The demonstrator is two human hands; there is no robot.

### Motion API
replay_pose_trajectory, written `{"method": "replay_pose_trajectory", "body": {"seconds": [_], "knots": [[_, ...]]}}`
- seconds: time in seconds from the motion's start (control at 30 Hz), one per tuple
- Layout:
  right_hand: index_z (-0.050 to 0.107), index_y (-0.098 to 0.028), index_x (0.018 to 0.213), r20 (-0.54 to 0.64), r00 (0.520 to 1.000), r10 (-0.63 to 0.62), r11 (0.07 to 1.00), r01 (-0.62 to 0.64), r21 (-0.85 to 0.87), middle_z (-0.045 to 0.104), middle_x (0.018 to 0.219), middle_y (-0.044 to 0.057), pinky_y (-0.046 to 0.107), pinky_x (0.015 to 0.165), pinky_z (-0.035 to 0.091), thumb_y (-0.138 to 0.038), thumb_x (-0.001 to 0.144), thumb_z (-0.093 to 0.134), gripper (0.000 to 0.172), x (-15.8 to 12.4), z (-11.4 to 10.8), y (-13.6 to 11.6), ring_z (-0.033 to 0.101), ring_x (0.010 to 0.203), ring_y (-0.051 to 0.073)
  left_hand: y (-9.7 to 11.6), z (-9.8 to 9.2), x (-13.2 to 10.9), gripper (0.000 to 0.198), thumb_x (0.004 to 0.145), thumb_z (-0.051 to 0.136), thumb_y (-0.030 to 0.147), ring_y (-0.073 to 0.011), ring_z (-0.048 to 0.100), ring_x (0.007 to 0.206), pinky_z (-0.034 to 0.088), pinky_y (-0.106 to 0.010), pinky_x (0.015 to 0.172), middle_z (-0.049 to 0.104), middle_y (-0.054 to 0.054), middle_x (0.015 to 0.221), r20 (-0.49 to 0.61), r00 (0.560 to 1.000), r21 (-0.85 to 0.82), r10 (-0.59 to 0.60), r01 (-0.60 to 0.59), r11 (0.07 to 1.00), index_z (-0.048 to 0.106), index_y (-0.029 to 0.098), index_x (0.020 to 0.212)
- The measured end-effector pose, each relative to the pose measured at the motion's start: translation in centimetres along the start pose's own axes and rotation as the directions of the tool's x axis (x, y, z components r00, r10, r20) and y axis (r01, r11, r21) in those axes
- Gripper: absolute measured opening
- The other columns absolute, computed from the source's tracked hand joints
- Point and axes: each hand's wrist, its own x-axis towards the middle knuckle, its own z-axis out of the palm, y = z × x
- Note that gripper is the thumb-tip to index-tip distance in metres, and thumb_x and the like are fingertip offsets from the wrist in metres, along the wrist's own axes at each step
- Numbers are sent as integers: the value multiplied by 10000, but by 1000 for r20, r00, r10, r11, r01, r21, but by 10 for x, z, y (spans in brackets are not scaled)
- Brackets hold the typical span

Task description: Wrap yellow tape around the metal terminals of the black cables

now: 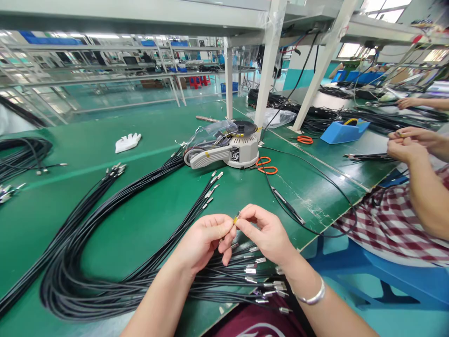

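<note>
My left hand (210,236) and my right hand (266,231) meet above the near edge of the green table, both closed in a pinch. Between their fingertips is a small cable end with a bit of yellow tape (236,218) on it; fingers hide most of it. A bundle of black cables (80,290) curves over the table and passes beneath my hands. Its silver connectors (250,270) fan out under and beside my right wrist. Shorter cable ends with metal connectors (210,192) lie just beyond my left hand.
A round tape dispenser (242,150) stands ahead, with orange-handled scissors (266,166) beside it. A utility knife (288,206) lies to the right, near a loose black cable. A white glove (128,142) rests at left. At right, a co-worker's hands (407,145) work near a blue tape holder (345,131).
</note>
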Motion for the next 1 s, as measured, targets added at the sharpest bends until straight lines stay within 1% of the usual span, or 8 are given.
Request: {"method": "replay_pose_trajectory", "body": {"seconds": [0.13, 0.23, 0.37, 0.5, 0.6, 0.73, 0.87, 1.0], "knots": [[648, -219, 862, 147, 982, -123, 992, 119, 36, 633, 806, 13, 281, 718, 495, -339, 782, 684, 148, 7, -9, 1, 602, 753, 152, 0, -4, -3, 348, 675, 697, 429, -59, 361, 333, 394, -227, 334, 408, 37, 447, 127, 987, -25, -100, 104, 994, 537, 152, 538], [678, -221, 799, 244, 941, -233, 970, 243, -8, 627, 820, 33, 307, 740, 496, -337, 815, 653, 119, 9, -10, -2, 597, 777, 166, -3, -6, -3, 342, 609, 742, 433, -52, 328, 342, 406, -236, 296, 421, 33, 484, 190, 969, -68, -157, 172, 983, 563, 144, 575], [684, -230, 813, 220, 941, -257, 960, 274, -50, 637, 826, 41, 325, 764, 499, -333, 840, 620, 124, 11, -11, -1, 599, 799, 178, -5, -9, -1, 352, 639, 720, 445, -56, 343, 332, 382, -221, 282, 416, 35, 484, 193, 974, -80, -117, 135, 988, 542, 147, 577], [695, -213, 908, 160, 983, -86, 995, 92, -30, 652, 909, 49, 304, 764, 501, -358, 879, 551, 207, 10, -24, 1, 615, 826, 168, -5, -4, 3, 274, 766, 629, 395, -69, 436, 401, 407, -195, 391, 456, 40, 516, 1, 999, 154, 40, -40, 987, 556, 153, 659], [680, -188, 897, 151, 981, 120, 993, -117, -31, 662, 841, 26, 268, 666, 494, -356, 828, 612, 194, 5, -36, -2, 606, 727, 146, -9, 6, 5, 239, 805, 578, 368, -73, 472, 444, 400, -196, 445, 484, 47, 569, -129, 981, 462, 145, -70, 884, 554, 163, 684], [666, -167, 747, 100, 963, 252, 958, -233, -165, 639, 676, -9, 247, 608, 457, -322, 787, 643, 162, 0, -41, -8, 563, 619, 120, -10, 15, 6, 240, 839, 510, 355, -108, 536, 507, 447, -228, 531, 557, 30, 600, -138, 966, 691, 218, -64, 720, 596, 178, 701], [667, -147, 750, 51, 940, 337, 939, -332, -87, 641, 638, -3, 262, 615, 482, -342, 775, 642, 199, 0, -40, -3, 578, 586, 115, -2, 2, 1, 279, 834, 518, 375, -196, 648, 870, 499, -292, 780, 708, -64, 955, -128, 927, 843, 352, -85, 531, 680, 203, 982], [675, -126, 749, 27, 911, 411, 911, -412, 17, 655, 646, 17, 272, 600, 504, -390, 724, 689, 266, 1, -39, 6, 597, 570, 117, 6, -16, -13, 338, 779, 580, 399, -209, 663, 876, 504, -289, 786, 715, -55, 1003, -193, 949, 903, 250, 72, 423, 677, 207, 1039]]}}
